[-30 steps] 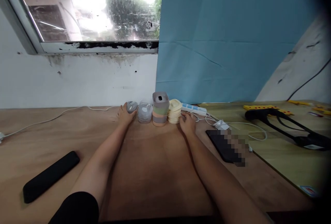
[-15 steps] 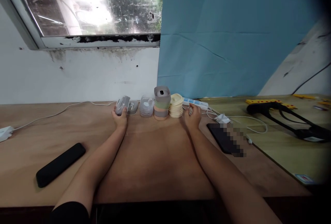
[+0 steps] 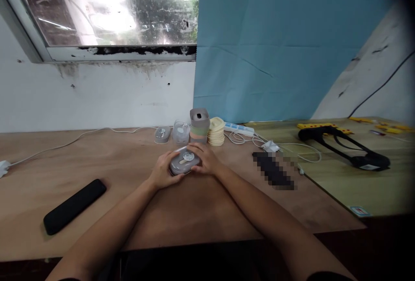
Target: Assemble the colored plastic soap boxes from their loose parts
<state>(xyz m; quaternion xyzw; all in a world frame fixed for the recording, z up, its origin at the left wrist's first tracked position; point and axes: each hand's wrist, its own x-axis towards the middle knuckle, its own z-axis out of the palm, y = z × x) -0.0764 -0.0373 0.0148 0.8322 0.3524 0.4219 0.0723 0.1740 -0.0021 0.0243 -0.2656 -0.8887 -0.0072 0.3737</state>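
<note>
A grey, rounded box with a shiny clear top and a round whitish patch (image 3: 181, 165) is between my hands, low over the table or on it; I cannot tell which. My left hand (image 3: 162, 170) curls round its left side. From the right, my right hand (image 3: 205, 160) grips its edge with the fingers on top. Just behind stand a stack of grey, green and peach tubs (image 3: 199, 121), a stack of clear plastic lids (image 3: 180, 132) and a stack of cream-coloured pieces (image 3: 216, 132). A smaller grey piece with a clear top (image 3: 162, 134) sits at their left.
On the left lies a long black case (image 3: 75, 206). A white power strip (image 3: 239, 129) with tangled cables and a white plug (image 3: 270, 146) is at the back right. Beyond are a pixelated dark flat object (image 3: 274, 170) and a black strap frame (image 3: 343, 147). A wall closes off the back.
My left hand has brought the grey box from the back left to the middle, nearer to me. My right hand has left the power strip's side and taken hold of the box too.
</note>
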